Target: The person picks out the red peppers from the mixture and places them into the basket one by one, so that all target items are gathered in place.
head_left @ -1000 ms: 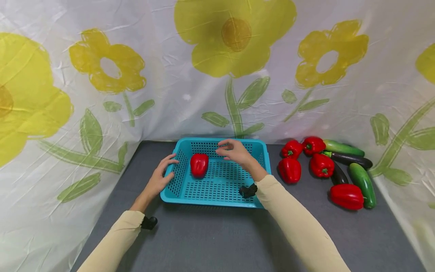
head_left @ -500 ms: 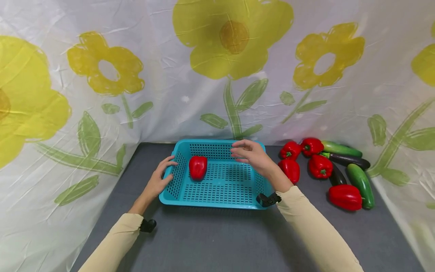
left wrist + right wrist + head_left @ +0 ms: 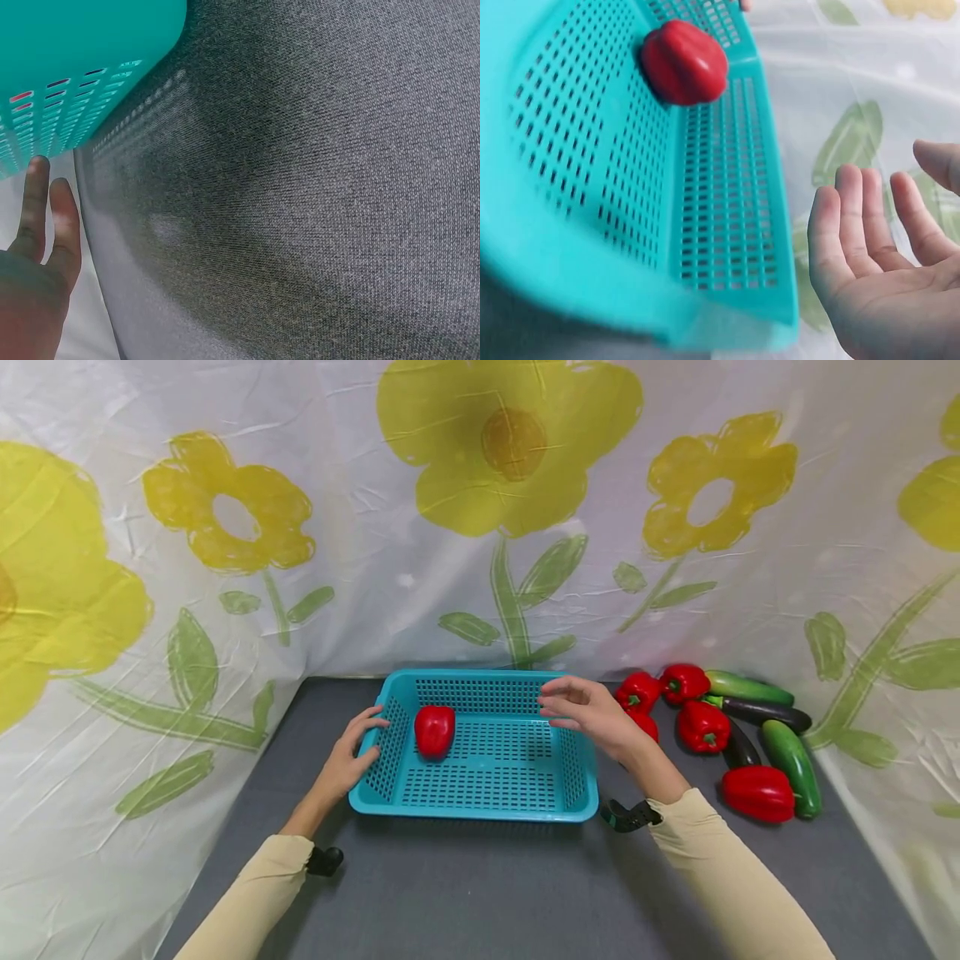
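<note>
A blue plastic basket point(image 3: 480, 816) with slotted walls stands on the dark grey table, and one red bell pepper point(image 3: 435, 732) lies in its left part. My left hand point(image 3: 350, 758) rests at the basket's left rim with its fingers relaxed; in the left wrist view two fingers point(image 3: 66, 225) reach to the slotted wall. Above the basket's right side hovers my right hand point(image 3: 588, 714), holding nothing. The right wrist view has this hand point(image 3: 892, 262) palm up beside the basket wall, fingers loosely bent.
Right of the basket lie several more red bell peppers point(image 3: 703, 727), dark eggplants point(image 3: 759, 712) and green cucumbers point(image 3: 792, 767). One pepper is partly hidden behind my right hand. A white cloth with yellow flowers point(image 3: 513, 443) hangs behind the table point(image 3: 465, 893).
My right hand has moved right, from over the basket's middle to its right rim, with nothing in it. The left hand stays at the left rim, and the pepper keeps its place.
</note>
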Demonstrator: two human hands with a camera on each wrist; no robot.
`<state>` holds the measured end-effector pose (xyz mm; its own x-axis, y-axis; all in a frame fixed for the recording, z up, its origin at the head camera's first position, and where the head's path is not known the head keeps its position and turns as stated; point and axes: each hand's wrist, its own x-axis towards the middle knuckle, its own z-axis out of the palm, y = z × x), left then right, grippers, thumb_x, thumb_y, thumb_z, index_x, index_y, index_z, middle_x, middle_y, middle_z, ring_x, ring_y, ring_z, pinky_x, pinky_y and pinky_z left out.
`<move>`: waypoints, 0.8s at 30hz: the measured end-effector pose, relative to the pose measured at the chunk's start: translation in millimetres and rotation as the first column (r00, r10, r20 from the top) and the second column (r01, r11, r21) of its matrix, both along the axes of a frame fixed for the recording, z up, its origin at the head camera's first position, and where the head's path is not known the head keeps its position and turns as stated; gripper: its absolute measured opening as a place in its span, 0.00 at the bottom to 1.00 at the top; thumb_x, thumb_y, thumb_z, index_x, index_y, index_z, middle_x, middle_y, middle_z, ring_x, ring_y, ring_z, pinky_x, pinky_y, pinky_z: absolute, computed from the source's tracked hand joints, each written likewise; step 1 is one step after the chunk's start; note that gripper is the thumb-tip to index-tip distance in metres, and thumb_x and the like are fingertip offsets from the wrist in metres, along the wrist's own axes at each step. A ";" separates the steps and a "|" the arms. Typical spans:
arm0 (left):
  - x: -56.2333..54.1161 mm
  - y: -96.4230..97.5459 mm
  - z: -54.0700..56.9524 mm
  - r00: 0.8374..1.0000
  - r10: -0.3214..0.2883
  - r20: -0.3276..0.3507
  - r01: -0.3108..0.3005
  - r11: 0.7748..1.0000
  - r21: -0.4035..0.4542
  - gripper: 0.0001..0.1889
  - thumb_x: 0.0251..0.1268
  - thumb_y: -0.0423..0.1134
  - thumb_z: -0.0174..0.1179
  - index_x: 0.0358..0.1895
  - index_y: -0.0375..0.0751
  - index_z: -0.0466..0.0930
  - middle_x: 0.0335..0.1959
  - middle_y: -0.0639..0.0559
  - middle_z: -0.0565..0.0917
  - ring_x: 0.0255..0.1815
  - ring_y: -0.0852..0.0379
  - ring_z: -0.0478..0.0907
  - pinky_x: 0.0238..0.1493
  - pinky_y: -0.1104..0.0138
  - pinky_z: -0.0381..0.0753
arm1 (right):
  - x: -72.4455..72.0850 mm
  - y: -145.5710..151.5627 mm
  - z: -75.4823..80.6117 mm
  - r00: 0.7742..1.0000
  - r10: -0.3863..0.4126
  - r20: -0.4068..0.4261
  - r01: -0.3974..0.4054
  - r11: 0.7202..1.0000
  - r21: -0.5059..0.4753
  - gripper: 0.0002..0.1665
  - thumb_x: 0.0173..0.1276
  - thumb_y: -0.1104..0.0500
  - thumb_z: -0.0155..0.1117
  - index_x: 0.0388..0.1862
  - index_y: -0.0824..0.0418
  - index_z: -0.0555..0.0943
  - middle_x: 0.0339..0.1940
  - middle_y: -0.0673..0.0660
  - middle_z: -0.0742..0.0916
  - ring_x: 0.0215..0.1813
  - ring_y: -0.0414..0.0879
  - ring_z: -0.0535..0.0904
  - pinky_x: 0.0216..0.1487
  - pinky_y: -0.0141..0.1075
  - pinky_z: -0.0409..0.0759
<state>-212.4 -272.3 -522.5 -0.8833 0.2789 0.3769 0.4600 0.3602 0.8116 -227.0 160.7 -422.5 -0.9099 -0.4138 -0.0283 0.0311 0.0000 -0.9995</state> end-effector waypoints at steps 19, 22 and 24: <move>-0.8 -0.1 0.0 1.000 -0.001 -0.005 0.001 1.000 0.018 0.22 0.65 0.16 0.50 0.62 0.25 0.73 0.76 0.36 0.60 0.75 0.35 0.55 0.61 0.75 0.62 | 16.1 71.3 -14.6 0.991 -0.129 -0.035 0.133 0.982 0.137 0.26 0.75 0.58 0.64 0.65 0.70 0.71 0.63 0.72 0.78 0.62 0.67 0.77 0.55 0.44 0.79; -0.3 -0.1 -0.5 1.000 -0.002 -0.001 0.002 1.000 0.019 0.22 0.65 0.16 0.50 0.62 0.26 0.73 0.77 0.36 0.60 0.75 0.34 0.55 0.61 0.75 0.61 | 19.3 81.0 -18.1 0.990 -0.136 -0.033 0.140 0.980 0.141 0.25 0.76 0.57 0.63 0.64 0.70 0.72 0.62 0.69 0.79 0.62 0.65 0.78 0.55 0.43 0.79; 0.4 -0.2 -0.8 1.000 -0.002 0.004 0.002 1.000 0.018 0.22 0.66 0.17 0.50 0.63 0.26 0.74 0.77 0.36 0.60 0.75 0.34 0.54 0.62 0.73 0.62 | 21.5 87.5 -20.8 0.990 -0.140 -0.035 0.143 0.979 0.142 0.25 0.76 0.56 0.63 0.64 0.70 0.72 0.62 0.70 0.78 0.61 0.64 0.79 0.55 0.43 0.79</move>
